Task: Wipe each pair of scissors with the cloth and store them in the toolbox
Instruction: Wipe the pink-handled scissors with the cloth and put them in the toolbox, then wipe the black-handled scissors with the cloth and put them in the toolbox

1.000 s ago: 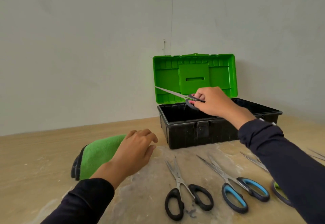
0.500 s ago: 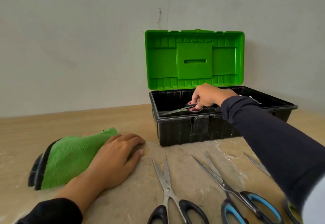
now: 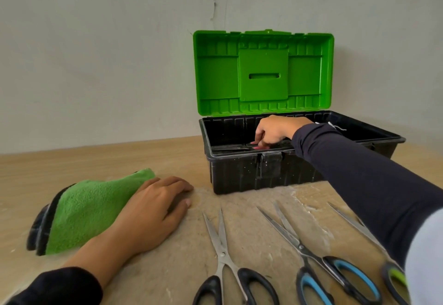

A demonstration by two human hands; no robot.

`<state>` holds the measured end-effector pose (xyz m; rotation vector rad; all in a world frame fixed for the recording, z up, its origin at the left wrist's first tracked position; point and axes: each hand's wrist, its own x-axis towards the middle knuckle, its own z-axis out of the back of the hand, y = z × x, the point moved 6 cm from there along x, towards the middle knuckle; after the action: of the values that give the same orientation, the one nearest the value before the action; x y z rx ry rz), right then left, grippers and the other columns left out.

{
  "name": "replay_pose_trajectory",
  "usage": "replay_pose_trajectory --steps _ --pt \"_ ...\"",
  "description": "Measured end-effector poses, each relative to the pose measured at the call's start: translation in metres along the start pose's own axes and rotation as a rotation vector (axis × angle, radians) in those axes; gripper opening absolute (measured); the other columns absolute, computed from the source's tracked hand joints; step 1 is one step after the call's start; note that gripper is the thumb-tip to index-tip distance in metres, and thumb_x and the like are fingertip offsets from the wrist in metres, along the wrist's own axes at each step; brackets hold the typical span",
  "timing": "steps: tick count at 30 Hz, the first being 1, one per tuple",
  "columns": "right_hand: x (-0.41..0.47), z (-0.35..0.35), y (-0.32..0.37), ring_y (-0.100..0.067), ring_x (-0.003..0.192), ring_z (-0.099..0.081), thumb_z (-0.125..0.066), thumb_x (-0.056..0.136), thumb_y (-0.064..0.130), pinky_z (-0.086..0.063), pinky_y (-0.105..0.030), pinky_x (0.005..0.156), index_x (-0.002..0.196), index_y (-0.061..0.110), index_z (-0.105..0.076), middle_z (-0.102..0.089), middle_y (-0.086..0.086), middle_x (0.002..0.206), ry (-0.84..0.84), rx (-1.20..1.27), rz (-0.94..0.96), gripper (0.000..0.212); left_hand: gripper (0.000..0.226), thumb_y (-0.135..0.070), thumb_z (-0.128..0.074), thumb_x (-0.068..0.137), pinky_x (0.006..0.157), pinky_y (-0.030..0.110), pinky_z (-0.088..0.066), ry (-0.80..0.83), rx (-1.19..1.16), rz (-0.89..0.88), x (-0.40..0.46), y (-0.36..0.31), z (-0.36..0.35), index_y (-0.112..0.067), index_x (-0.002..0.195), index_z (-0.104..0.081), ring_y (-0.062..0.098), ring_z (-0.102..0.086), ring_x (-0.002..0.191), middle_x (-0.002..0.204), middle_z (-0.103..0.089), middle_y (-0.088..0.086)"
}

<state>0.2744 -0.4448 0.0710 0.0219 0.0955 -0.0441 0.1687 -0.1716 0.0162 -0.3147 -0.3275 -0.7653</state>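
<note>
Reaching into the black toolbox (image 3: 244,175) at the far right, our right hand (image 3: 275,131) pinches the pink-handled scissors (image 3: 242,147) low inside it. Our left hand (image 3: 153,211) lies flat, fingers loosely spread, on the counter (image 3: 100,156) touching the green cloth (image 3: 88,206). Three more scissors lie near us: black-handled (image 3: 225,264), blue-handled (image 3: 311,256), green-handled (image 3: 388,271).

Right hand (image 3: 275,131) on scissors (image 3: 239,147) inside open toolbox (image 3: 244,175); left hand (image 3: 153,211) on cloth (image 3: 88,211).

You see even, soft daylight; faint shadows under the toolbox (image 3: 242,175) and left hand (image 3: 153,211); wide-angle bowing at the edges; slightly soft, no glare
</note>
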Motion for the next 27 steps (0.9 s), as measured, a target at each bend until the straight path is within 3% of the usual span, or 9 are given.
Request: replay_pose_trajectory --steps 4,9,13,15,19,22,27 --pt "-0.023 0.018 0.012 -0.023 0.096 -0.061 -0.06 0.087 0.013 -0.047 -0.031 0.081 0.101 0.007 -0.071 -0.068 -0.004 0.112 -0.142 0.088 0.07 0.019 0.06 -0.054 -0.02 0.078 0.101 0.027 -0.032 -0.004 0.007 0.003 0.0 -0.002 0.002 -0.027 0.118 -0.056 0.007 -0.053 0.108 0.118 -0.057 -0.015" --pt "-0.073 0.047 0.032 -0.025 0.077 -0.064 -0.057 0.089 0.012 -0.055 -0.039 0.075 0.09 0.009 -0.072 -0.07 -0.007 0.091 -0.438 0.224 0.114 0.015 0.063 -0.054 -0.017 0.079 0.097 0.025 -0.034 0.002 0.036 -0.004 -0.002 -0.009 0.007 -0.022 0.118 -0.055 0.01 -0.054 0.106 0.118 -0.058 -0.01" --pt "-0.121 0.045 0.05 -0.02 0.06 -0.06 -0.054 0.089 0.016 -0.055 -0.036 0.062 0.087 0.015 -0.071 -0.071 -0.003 0.081 -0.643 0.28 0.134 0.017 0.037 -0.033 -0.037 0.093 0.091 0.026 -0.04 -0.027 0.04 -0.001 -0.007 -0.017 0.021 -0.015 0.118 -0.056 0.017 -0.057 0.105 0.119 -0.06 0.0" --pt "-0.144 0.033 0.06 -0.015 0.063 -0.06 -0.054 0.088 0.016 -0.055 -0.035 0.063 0.084 0.018 -0.071 -0.07 0.001 0.079 -0.696 0.327 0.157 0.017 0.03 -0.025 -0.042 0.093 0.088 0.026 -0.041 -0.047 0.034 -0.004 -0.014 -0.023 0.028 -0.014 0.118 -0.056 0.018 -0.057 0.104 0.119 -0.059 0.001" --pt "-0.182 0.002 0.079 -0.013 0.087 -0.058 -0.057 0.086 0.018 -0.051 -0.035 0.077 0.087 0.019 -0.068 -0.064 0.003 0.091 -0.711 0.38 0.222 0.011 0.028 -0.024 -0.043 0.093 0.087 0.026 -0.041 -0.047 0.017 -0.025 -0.036 -0.036 0.035 -0.016 0.118 -0.055 0.017 -0.055 0.106 0.119 -0.057 -0.002" --pt "-0.21 -0.014 0.09 -0.01 0.093 -0.048 -0.056 0.087 0.02 -0.039 -0.024 0.075 0.088 0.019 -0.067 -0.056 0.005 0.098 -0.787 0.307 0.236 0.011 0.028 -0.023 -0.044 0.092 0.088 0.024 -0.04 -0.032 -0.011 -0.018 -0.055 -0.044 0.034 -0.017 0.118 -0.054 0.016 -0.055 0.108 0.122 -0.055 -0.004" --pt "-0.236 -0.045 0.122 -0.005 0.071 -0.061 -0.058 0.085 0.028 -0.052 -0.028 0.061 0.081 0.027 -0.066 -0.066 0.011 0.077 -0.423 0.328 0.274 0.009 0.029 -0.025 -0.046 0.092 0.088 0.013 -0.031 -0.038 -0.072 -0.005 -0.077 -0.052 0.03 -0.014 0.118 -0.054 0.012 -0.051 0.11 0.12 -0.054 -0.003"
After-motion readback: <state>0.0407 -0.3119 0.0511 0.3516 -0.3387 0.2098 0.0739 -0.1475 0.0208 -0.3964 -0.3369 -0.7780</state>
